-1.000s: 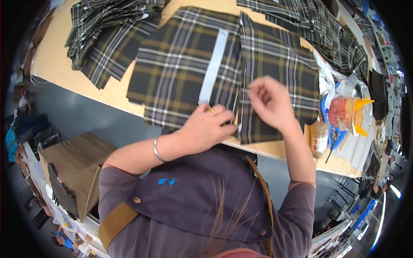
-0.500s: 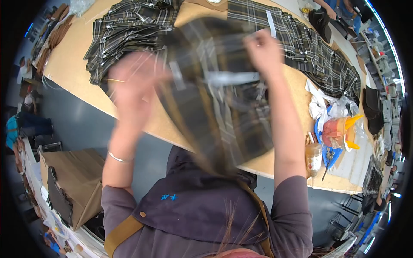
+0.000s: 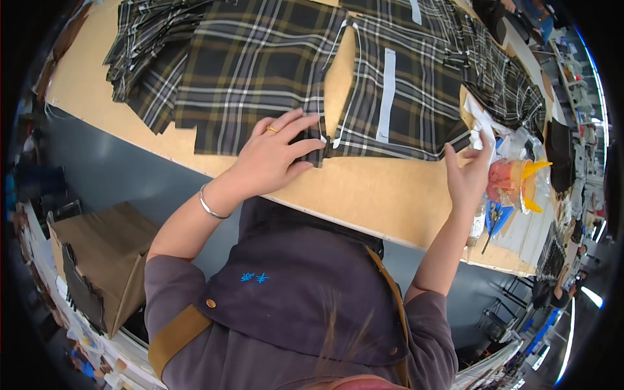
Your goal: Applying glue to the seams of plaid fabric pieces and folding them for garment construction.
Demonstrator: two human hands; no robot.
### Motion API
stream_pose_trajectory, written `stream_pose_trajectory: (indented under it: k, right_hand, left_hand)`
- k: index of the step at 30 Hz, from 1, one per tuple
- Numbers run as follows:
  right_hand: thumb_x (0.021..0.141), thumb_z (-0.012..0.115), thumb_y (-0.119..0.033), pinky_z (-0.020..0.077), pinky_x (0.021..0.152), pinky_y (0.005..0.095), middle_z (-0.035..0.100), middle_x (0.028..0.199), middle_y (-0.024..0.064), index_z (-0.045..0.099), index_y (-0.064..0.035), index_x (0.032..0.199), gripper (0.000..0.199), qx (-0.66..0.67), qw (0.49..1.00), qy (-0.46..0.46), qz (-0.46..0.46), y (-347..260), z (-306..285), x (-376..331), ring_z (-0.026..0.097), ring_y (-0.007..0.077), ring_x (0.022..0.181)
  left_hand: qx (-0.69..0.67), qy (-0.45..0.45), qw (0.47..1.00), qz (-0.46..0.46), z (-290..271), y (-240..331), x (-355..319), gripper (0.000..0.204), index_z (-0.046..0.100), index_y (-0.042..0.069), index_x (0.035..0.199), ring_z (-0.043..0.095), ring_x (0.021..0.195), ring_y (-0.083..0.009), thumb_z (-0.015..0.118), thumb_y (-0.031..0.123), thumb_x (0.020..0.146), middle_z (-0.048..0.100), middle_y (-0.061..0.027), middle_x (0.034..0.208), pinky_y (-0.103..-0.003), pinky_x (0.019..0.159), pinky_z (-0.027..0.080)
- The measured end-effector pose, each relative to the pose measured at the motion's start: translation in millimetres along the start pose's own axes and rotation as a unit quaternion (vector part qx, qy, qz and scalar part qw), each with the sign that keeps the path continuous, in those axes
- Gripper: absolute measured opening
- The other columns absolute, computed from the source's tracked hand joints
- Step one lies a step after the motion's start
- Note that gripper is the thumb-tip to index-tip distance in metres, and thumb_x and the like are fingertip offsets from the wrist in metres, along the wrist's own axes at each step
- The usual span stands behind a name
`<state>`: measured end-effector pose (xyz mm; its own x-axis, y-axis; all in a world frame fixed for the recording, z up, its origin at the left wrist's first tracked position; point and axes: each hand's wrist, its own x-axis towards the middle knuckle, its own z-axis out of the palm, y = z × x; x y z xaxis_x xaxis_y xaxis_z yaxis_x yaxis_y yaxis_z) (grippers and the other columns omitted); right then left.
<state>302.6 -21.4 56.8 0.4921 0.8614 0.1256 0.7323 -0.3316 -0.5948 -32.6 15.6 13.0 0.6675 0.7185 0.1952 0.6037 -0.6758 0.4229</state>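
Observation:
A dark plaid cloth piece [image 3: 250,78] lies spread on the table, with a narrow slit between its left and right parts. A pale strip [image 3: 387,97] runs across the right part. My left hand [image 3: 276,153] rests on the cloth just left of the slit's near end, fingers spread. Beside the cloth's near right corner is my right hand [image 3: 469,172], thumb and fingers apart, holding nothing that I can see. Whether its fingertips touch the crumpled white paper [image 3: 480,120] behind them, I cannot tell.
Bunched plaid cloth [image 3: 146,58] lies at the far left, more plaid pieces [image 3: 500,78] at the right. Near my right hand stand an orange-red container with yellow handles [image 3: 510,182], a blue tray [image 3: 499,218] and a bottle [image 3: 478,221]. A large brown box [image 3: 107,253] stands lower left.
The plaid cloth, raised and blurred between both hands before, now lies flat on the table. My left hand has come down onto it; my right hand has moved right and nearer, off the cloth.

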Motion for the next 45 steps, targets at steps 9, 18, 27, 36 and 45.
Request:
stream_pose_trajectory:
  k: [9, 18, 27, 36, 45]
  right_hand:
    - [0.075, 0.072, -0.008, 0.0499, 0.063, 0.0308, 0.058, 0.091, 0.0081, 0.064, -0.0071, 0.097, 0.023, -0.004, 0.890, -0.251, -0.381, -49, 70, -36, 0.060, 0.0230, 0.080]
    - [0.074, 0.074, -0.009, 0.0476, 0.056, 0.0277, 0.053, 0.082, 0.0066, 0.061, -0.0039, 0.095, 0.025, 0.124, 0.905, -0.342, -0.220, -79, 101, -53, 0.056, 0.0141, 0.059]
    - [0.075, 0.072, -0.006, 0.0495, 0.053, 0.0298, 0.056, 0.083, 0.0073, 0.061, -0.0024, 0.090, 0.019, 0.104, 0.895, -0.288, -0.324, -64, 103, -55, 0.060, 0.0166, 0.058]
    - [0.074, 0.069, -0.001, 0.0509, 0.054, 0.0307, 0.059, 0.083, 0.0082, 0.060, -0.0028, 0.082, 0.012, 0.066, 0.882, -0.181, -0.430, -60, 113, -58, 0.061, 0.0224, 0.062]
    - [0.077, 0.066, 0.004, 0.0445, 0.049, 0.0228, 0.058, 0.081, 0.0045, 0.059, -0.0013, 0.084, 0.011, 0.183, 0.889, -0.265, -0.324, -51, 108, -59, 0.055, 0.0100, 0.056]
  left_hand:
    - [-0.079, -0.015, 0.997, -0.017, -2, 6, -7, 0.026, 0.064, 0.013, 0.101, 0.050, 0.117, -0.0248, 0.071, 0.017, 0.077, 0.057, -0.0033, 0.121, -0.042, 0.095, 0.036]
    - [-0.261, 0.038, 0.959, -0.106, 20, 5, 4, 0.013, 0.064, 0.006, 0.088, 0.060, 0.082, -0.0218, 0.066, -0.001, 0.078, 0.057, -0.0055, 0.089, -0.030, 0.069, 0.049]
    - [-0.258, 0.062, 0.957, -0.118, 27, 2, 4, 0.013, 0.064, 0.005, 0.086, 0.060, 0.077, -0.0210, 0.066, -0.002, 0.076, 0.058, -0.0045, 0.085, -0.030, 0.066, 0.049]
    - [-0.244, 0.098, 0.961, -0.091, 29, 2, 2, 0.011, 0.063, 0.007, 0.082, 0.058, 0.067, -0.0222, 0.065, 0.000, 0.074, 0.056, -0.0036, 0.082, -0.033, 0.062, 0.048]
    - [-0.222, 0.100, 0.964, -0.107, 29, 10, 5, 0.018, 0.067, 0.007, 0.090, 0.058, 0.078, -0.0230, 0.064, -0.002, 0.076, 0.057, -0.0054, 0.086, -0.033, 0.068, 0.048]
